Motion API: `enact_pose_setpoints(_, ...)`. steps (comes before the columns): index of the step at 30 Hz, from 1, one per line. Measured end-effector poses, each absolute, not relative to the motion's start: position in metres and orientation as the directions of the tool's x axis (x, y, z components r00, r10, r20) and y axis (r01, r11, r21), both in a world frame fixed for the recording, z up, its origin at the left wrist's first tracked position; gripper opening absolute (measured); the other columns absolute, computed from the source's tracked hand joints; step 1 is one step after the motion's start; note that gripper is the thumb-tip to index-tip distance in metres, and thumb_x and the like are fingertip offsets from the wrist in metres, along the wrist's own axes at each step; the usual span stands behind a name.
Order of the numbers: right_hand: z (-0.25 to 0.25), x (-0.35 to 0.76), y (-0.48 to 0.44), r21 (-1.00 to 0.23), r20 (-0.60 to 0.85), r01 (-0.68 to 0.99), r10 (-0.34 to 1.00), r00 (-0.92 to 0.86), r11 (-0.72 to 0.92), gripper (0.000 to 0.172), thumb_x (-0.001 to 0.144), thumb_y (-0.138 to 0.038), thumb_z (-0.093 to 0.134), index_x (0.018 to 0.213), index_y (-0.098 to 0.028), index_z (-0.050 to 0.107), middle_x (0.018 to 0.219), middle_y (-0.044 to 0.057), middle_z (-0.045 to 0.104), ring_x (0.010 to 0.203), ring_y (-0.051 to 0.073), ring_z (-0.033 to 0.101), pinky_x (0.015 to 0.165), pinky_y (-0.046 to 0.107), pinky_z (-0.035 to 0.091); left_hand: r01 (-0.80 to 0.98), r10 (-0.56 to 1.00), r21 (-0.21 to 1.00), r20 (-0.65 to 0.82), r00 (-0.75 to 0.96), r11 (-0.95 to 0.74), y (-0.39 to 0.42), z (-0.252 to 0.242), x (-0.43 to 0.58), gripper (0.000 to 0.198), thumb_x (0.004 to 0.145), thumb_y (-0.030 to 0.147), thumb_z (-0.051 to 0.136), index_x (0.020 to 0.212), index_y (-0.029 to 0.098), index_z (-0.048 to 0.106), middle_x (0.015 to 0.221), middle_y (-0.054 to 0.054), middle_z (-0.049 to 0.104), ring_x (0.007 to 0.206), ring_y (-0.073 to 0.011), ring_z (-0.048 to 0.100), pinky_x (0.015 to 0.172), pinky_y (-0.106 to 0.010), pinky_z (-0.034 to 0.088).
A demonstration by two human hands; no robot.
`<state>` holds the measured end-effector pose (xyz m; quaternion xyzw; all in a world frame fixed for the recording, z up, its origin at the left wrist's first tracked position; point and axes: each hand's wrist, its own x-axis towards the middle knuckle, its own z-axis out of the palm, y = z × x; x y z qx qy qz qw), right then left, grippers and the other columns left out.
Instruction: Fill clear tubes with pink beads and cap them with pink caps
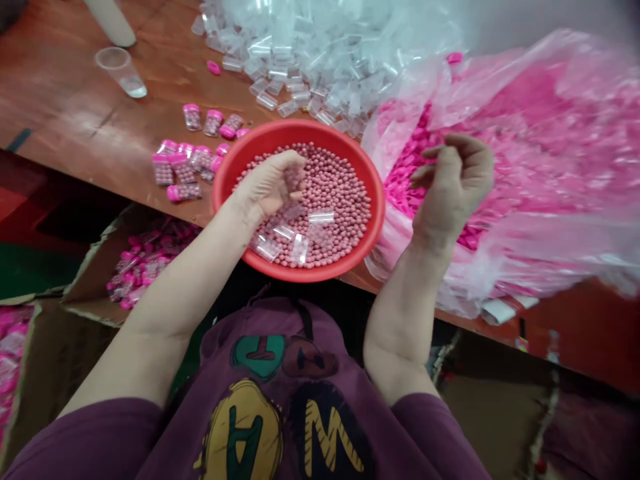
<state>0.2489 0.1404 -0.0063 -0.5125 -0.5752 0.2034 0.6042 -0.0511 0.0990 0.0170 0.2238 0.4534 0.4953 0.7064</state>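
Observation:
My left hand (280, 181) is closed around a small clear plastic bottle (294, 176) that seems to have pink beads in it, above a red basin (379, 200). Pink beads (340, 193) fill the basin, and several clear bottles (300, 248) without caps lie on them beneath that hand. To the right, my right hand (453, 180) is raised over an open plastic bag (545, 233) of bright pink caps (403, 177). Its fingers are bent and apart, and I see no cap between them.
Capped bead bottles (183, 167) stand and lie left of the basin. Behind it is a heap of clear bottles (300, 60). A clear plastic cup (121, 70) lies farther left. Below the table edge, a cardboard box (95, 283) contains more pink-capped bottles.

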Motion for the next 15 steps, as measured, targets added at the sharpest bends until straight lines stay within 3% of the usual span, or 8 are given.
enact_pose_setpoints(2,-0.011,0.293,0.148,-0.875,0.424,0.403,0.824,0.376,0.267,0.026,0.107,-0.052,0.058,0.124,-0.033,0.063,0.111,0.012,0.078,0.082,0.024,0.07,0.068,0.041,0.055,-0.478,0.899,0.77,-0.424,0.113,0.423,0.097,0.022,-0.051,0.02,0.081,0.022,0.077,0.078,0.023,0.058,0.067,0.001,0.061,0.062,-0.0133,0.06,0.056,-0.027,0.045)
enact_pose_setpoints(4,-0.022,0.324,0.152,-0.861,0.296,0.508,0.853,0.431,0.042,0.026,0.104,-0.043,0.056,0.122,-0.028,0.067,0.109,0.012,0.079,0.079,0.023,0.071,0.071,0.043,0.059,-0.452,0.894,0.78,-0.436,0.105,0.433,0.097,0.026,-0.05,0.019,0.081,0.022,0.074,0.076,0.024,0.056,0.065,0.001,0.061,0.06,-0.0138,0.06,0.053,-0.027,0.043)
enact_pose_setpoints(7,-0.043,0.336,0.154,-0.704,0.143,0.684,0.904,0.403,-0.193,0.033,0.098,-0.027,0.052,0.121,-0.018,0.073,0.113,0.015,0.081,0.092,0.031,0.078,0.086,0.052,0.066,-0.424,0.893,0.797,-0.445,0.072,0.431,0.098,0.025,-0.049,0.017,0.084,0.025,0.073,0.077,0.024,0.058,0.067,-0.001,0.062,0.059,-0.0141,0.06,0.051,-0.026,0.041)
enact_pose_setpoints(11,-0.059,0.313,0.156,-0.458,0.115,0.873,0.963,0.245,-0.167,0.042,0.098,-0.018,0.049,0.128,-0.013,0.078,0.135,0.021,0.08,0.131,0.034,0.074,0.121,0.052,0.057,-0.435,0.899,0.807,-0.439,0.011,0.399,0.1,0.017,-0.05,0.02,0.089,0.032,0.08,0.083,0.024,0.063,0.068,-0.001,0.063,0.068,-0.0179,0.067,0.058,-0.028,0.05)
enact_pose_setpoints(15,-0.058,0.293,0.168,-0.244,0.063,0.967,0.994,0.09,-0.072,0.05,0.103,-0.021,0.053,0.146,-0.008,0.075,0.156,0.028,0.069,0.149,0.041,0.062,0.131,0.056,0.046,-0.467,0.91,0.808,-0.414,-0.018,0.359,0.099,0.013,-0.051,0.028,0.09,0.041,0.088,0.089,0.025,0.065,0.07,0.0,0.065,0.077,-0.0196,0.073,0.068,-0.03,0.058)
